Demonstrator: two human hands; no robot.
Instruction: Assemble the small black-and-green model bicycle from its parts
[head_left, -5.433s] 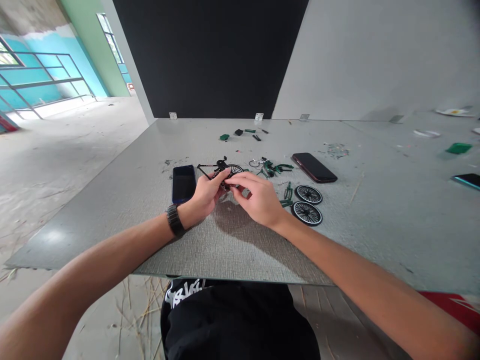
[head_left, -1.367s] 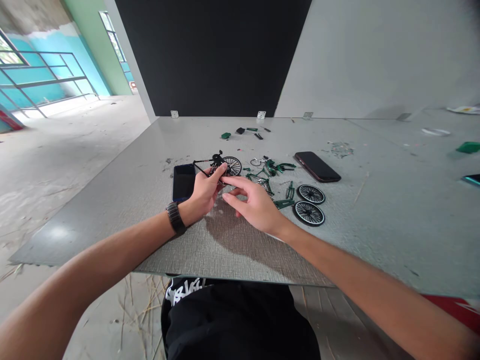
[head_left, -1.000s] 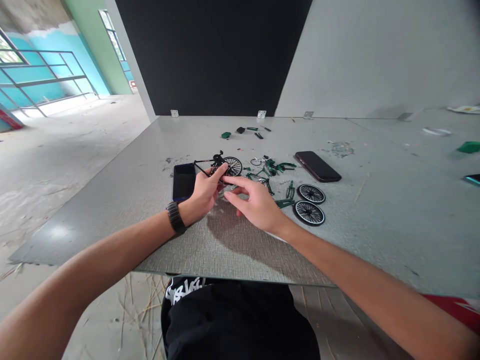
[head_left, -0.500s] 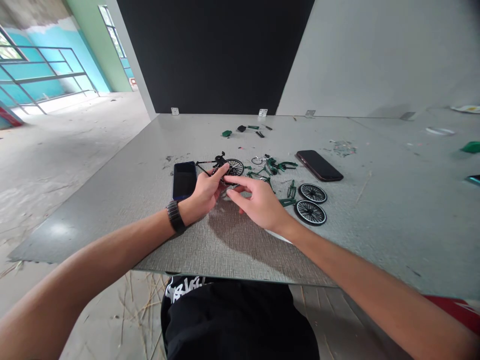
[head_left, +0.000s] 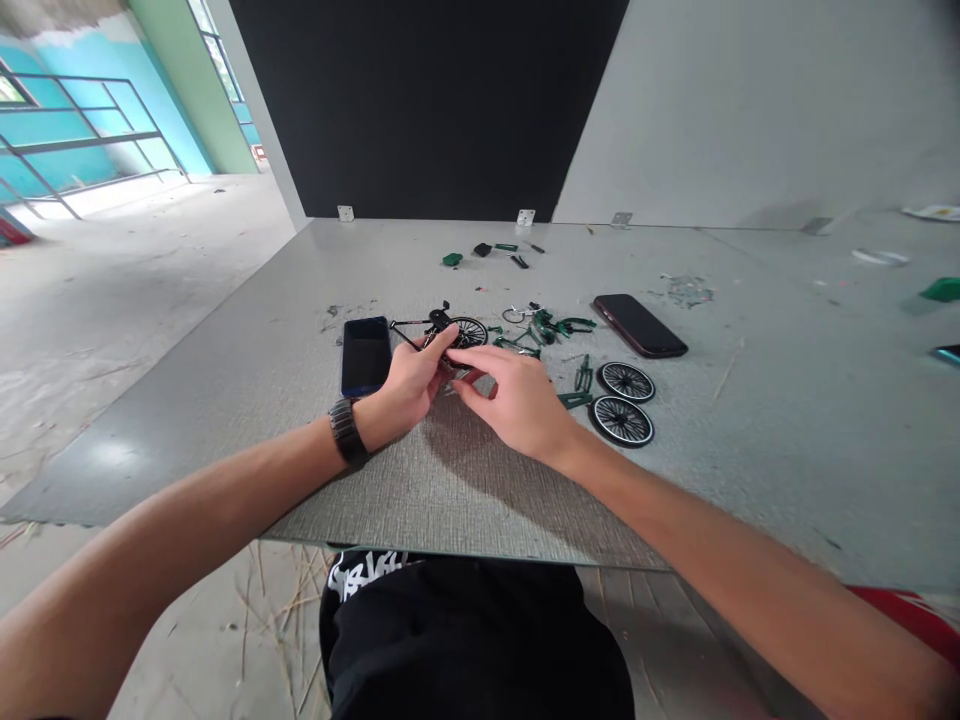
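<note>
A small black model bicycle (head_left: pixel 471 333), partly built with a spoked wheel on it, is gripped in my left hand (head_left: pixel 412 383). My left thumb presses on its frame, and the fingers curl underneath, mostly hidden. My right hand (head_left: pixel 517 400) meets the bicycle at its near edge, index finger and thumb brought together there. Whatever is pinched between those fingertips is too small and covered to make out. Just beyond the right hand lie green bicycle frame parts (head_left: pixel 551 328). Two loose spoked wheels (head_left: pixel 622 421) rest to its right.
A blue-edged phone (head_left: pixel 366 356) lies left of my hands, and a dark phone (head_left: pixel 640 325) lies to the right. Small green and black pieces (head_left: pixel 484 250) are scattered towards the back of the grey table (head_left: pixel 262 310). A black upright panel (head_left: pixel 435 110) stands behind.
My right index finger and thumb have closed in slightly towards the bicycle. The left hand keeps its hold. The view has shifted a little.
</note>
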